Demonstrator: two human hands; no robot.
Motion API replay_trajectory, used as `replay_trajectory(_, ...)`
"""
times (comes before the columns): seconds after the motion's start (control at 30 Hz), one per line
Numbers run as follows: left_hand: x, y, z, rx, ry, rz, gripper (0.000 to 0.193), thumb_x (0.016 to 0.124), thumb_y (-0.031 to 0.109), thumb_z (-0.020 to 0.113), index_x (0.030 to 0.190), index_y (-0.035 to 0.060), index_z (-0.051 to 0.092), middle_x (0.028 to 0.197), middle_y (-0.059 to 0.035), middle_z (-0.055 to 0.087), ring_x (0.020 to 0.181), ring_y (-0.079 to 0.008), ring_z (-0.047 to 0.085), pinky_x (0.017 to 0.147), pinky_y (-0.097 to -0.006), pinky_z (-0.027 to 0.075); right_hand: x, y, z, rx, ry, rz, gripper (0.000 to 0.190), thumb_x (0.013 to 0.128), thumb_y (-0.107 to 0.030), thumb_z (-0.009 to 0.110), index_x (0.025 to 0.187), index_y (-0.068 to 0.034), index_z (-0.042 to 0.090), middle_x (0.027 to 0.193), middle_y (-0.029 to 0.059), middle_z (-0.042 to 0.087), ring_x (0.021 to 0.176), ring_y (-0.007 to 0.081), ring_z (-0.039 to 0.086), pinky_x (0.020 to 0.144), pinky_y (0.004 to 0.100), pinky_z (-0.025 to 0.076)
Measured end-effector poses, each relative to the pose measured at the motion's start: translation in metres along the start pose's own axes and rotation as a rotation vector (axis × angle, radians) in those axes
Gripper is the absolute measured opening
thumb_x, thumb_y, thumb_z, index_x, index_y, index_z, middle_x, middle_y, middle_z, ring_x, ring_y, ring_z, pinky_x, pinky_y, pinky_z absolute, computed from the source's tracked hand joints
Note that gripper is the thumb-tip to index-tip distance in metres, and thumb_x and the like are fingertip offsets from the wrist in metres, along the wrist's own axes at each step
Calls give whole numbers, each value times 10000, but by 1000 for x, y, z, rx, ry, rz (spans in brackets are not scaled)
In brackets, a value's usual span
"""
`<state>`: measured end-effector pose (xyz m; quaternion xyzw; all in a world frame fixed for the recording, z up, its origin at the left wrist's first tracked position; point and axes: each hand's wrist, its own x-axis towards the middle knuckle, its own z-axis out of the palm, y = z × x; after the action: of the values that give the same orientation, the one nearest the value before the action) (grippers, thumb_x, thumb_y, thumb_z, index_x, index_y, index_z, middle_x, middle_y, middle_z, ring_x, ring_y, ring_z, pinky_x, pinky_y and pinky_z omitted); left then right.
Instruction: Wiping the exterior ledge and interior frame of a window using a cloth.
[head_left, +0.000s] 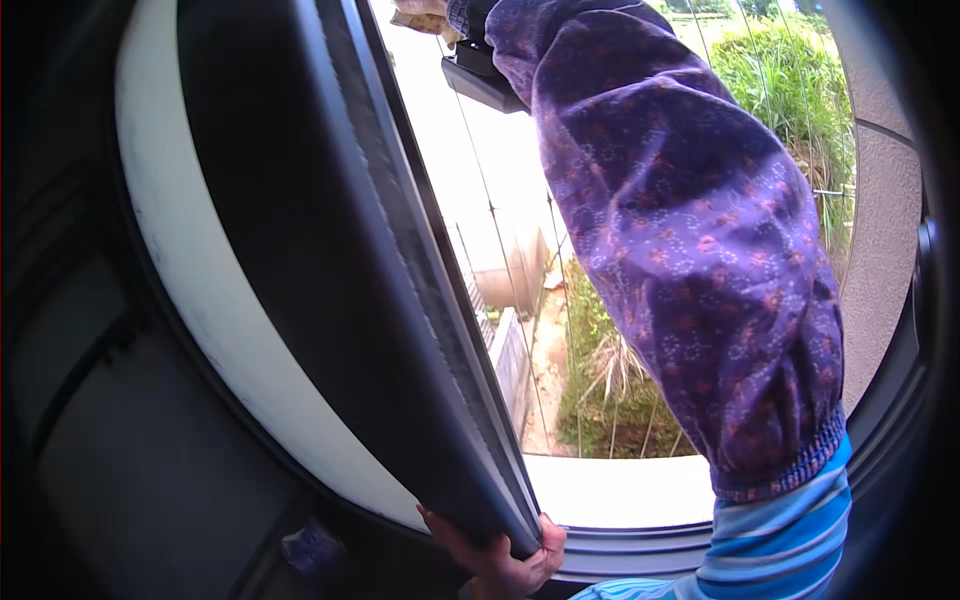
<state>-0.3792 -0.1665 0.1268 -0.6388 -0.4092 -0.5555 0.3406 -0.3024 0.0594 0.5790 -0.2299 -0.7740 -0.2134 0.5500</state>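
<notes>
My left hand (517, 559) grips the lower corner of a dark-framed window sash (442, 360), with fingers on both sides of its edge. The sash slants from the top of the view to the bottom centre. My right arm, in a purple floral sleeve cover (697, 225) over a blue striped sleeve (780, 517), reaches up across the window opening. At the top edge, my right hand (424, 7) is cut off by the picture's rim, beside a brownish, cloth-like piece (420, 22). A black device (484, 79) sits by that wrist. Whether the hand holds the piece is unclear.
Thin wires (491, 206) cross the opening. Beyond them are green plants (780, 82), a dirt strip (547, 367) and a low wall (510, 360). A rough outer wall (885, 202) stands at right. The window track (637, 544) runs below. A small purple item (311, 547) lies lower left.
</notes>
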Motion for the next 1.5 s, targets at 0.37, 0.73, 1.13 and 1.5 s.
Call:
replay_trajectory(0.37, 13, 3, 0, 2, -137, -96, 828, 720, 189, 584, 1363, 116, 67, 1367, -349, 54, 1272, -516, 125, 953, -602, 262, -101, 18, 51, -296, -159, -119, 102, 841, -108, 533, 883, -62, 614, 781, 80, 585, 681, 193, 555, 669, 388, 470)
replay_trajectory(0.73, 22, 16, 6, 42, -82, -94, 667, 715, 104, 550, 1290, 66, 212, 1331, -392, 133, 1231, -551, 209, 937, -609, 263, -232, -1, 38, -802, 6, -516, 218, 810, -36, 558, 959, 123, 556, 730, 189, 566, 658, 242, 602, 509, 285, 523)
replay_trajectory(1.13, 22, 10, 2, 87, -39, -61, 714, 729, 150, 542, 1337, 37, 186, 1355, -324, 166, 1244, -492, 222, 962, -605, 235, -271, -23, -39, -657, 158, -587, 315, 756, -137, 635, 1058, -64, 580, 1007, 142, 538, 835, 174, 511, 585, 257, 530)
replay_trajectory(1.5, 27, 18, 4, 66, -107, -142, 761, 715, 149, 603, 1329, 129, 154, 1349, -365, 118, 1252, -536, 170, 978, -620, 199, -425, -14, 22, -709, -441, -328, 328, 736, -109, 564, 1042, 6, 585, 944, 218, 555, 761, 233, 545, 558, 259, 507)
